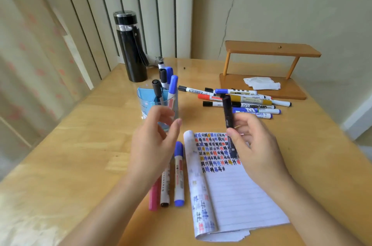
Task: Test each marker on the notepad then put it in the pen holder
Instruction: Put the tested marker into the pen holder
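Hands: right grips black marker; left seemingly empty.

Your notepad is white with faint lines, covered in black, blue, red and yellow hash scribbles. At 12 o'clock there's a black flask; the pen holder is light blue, the bench honey-tan.

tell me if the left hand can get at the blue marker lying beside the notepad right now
Probably yes. The left hand is empty and open, hovering just above the blue marker, which lies uncovered on the table left of the notepad.
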